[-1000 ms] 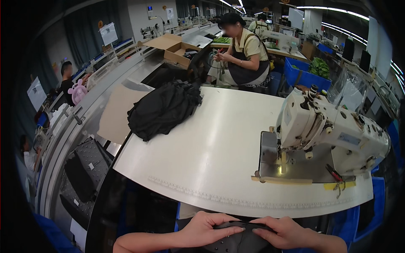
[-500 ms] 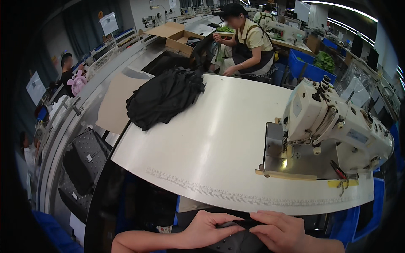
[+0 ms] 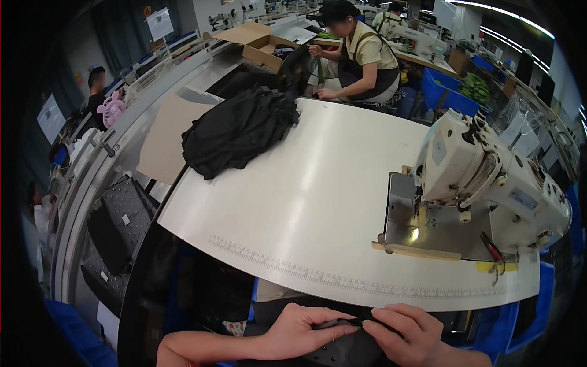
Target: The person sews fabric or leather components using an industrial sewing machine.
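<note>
Below the table's near edge, my left hand [image 3: 298, 333] pinches a black fabric piece [image 3: 343, 351] between thumb and fingers. My right hand [image 3: 406, 333] grips the same piece by its edge, its fingertips close to those of my left. Part of the fabric hangs under the hands, with small dark dots on it. The rest of it lies hidden behind my fingers and below the picture's edge. A pile of black fabric pieces [image 3: 239, 131] rests at the far left of the white sewing table [image 3: 306, 183].
A white sewing machine [image 3: 474, 165] stands on the table's right side, with red-handled snips [image 3: 490, 246] by its plate. Across the table a seated co-worker [image 3: 364, 61] handles something green. Cardboard [image 3: 168, 140] lies at the left; a blue bin [image 3: 445, 92] sits behind the machine.
The view has tilted slightly. Less of the black fabric's edge shows between my fingertips, and my right fingers have shifted a little on it. The co-worker's arms have moved slightly.
</note>
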`<action>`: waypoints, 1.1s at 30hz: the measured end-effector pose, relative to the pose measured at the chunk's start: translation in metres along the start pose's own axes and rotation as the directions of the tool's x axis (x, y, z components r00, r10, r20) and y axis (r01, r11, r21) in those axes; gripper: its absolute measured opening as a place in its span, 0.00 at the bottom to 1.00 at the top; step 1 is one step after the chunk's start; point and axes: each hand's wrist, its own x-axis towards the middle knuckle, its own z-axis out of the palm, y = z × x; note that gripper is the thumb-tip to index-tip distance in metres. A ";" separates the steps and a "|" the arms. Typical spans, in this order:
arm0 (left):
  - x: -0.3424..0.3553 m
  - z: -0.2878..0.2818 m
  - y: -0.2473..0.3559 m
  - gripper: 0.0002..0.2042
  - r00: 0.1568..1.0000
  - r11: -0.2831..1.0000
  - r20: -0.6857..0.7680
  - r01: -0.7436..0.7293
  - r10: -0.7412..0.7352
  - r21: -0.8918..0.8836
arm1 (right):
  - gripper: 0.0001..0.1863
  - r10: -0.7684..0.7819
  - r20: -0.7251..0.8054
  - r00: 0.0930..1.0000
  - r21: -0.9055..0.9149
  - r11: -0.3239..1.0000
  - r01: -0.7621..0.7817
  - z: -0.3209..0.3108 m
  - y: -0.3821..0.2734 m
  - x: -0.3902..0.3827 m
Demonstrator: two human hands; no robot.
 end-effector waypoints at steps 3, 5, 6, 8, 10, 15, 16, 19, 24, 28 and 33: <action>0.001 0.000 -0.004 0.12 0.996 0.996 0.004 0.090 -0.090 -0.022 | 0.15 -0.085 -0.014 0.996 -0.110 0.990 0.083 -0.001 0.000 -0.001; 0.002 0.001 -0.005 0.12 0.991 0.989 0.004 0.131 -0.131 -0.070 | 0.15 -0.116 -0.017 0.993 -0.144 0.983 0.112 0.001 -0.001 -0.001; 0.002 0.001 -0.006 0.13 0.983 0.979 -0.005 0.185 -0.186 -0.086 | 0.14 -0.149 -0.022 0.989 -0.181 0.973 0.143 0.002 -0.001 -0.002; 0.002 0.002 -0.007 0.13 0.989 0.985 -0.019 0.141 -0.144 -0.103 | 0.14 -0.168 -0.009 0.986 -0.207 0.965 0.163 0.004 -0.002 -0.003; 0.002 0.001 -0.007 0.13 0.992 0.988 -0.031 0.120 -0.124 -0.100 | 0.16 -0.158 0.014 0.987 -0.221 0.963 0.157 0.005 -0.003 -0.005; 0.000 -0.001 -0.011 0.14 0.981 0.975 0.000 0.195 -0.196 -0.111 | 0.18 -0.116 0.035 0.993 -0.196 0.973 0.120 0.007 -0.006 -0.008; 0.000 -0.001 -0.012 0.14 0.977 0.970 0.005 0.215 -0.215 -0.116 | 0.18 -0.119 0.030 0.992 -0.206 0.971 0.123 0.007 -0.006 -0.008; -0.002 -0.001 -0.015 0.15 0.990 0.983 -0.022 0.138 -0.142 -0.123 | 0.18 -0.140 0.038 0.989 -0.229 0.963 0.145 0.009 -0.008 -0.008; -0.004 -0.003 -0.015 0.15 0.989 0.984 0.003 0.146 -0.147 -0.105 | 0.18 -0.144 0.033 0.989 -0.228 0.962 0.148 0.009 -0.010 -0.007; -0.004 -0.005 -0.013 0.13 0.987 0.986 0.012 0.158 -0.157 -0.057 | 0.18 -0.104 0.012 0.994 -0.160 0.982 0.105 0.011 -0.007 -0.007; -0.002 -0.002 -0.014 0.12 0.988 0.985 0.024 0.152 -0.151 -0.079 | 0.12 0.030 -0.001 1.000 -0.017 0.999 -0.030 0.014 -0.003 0.001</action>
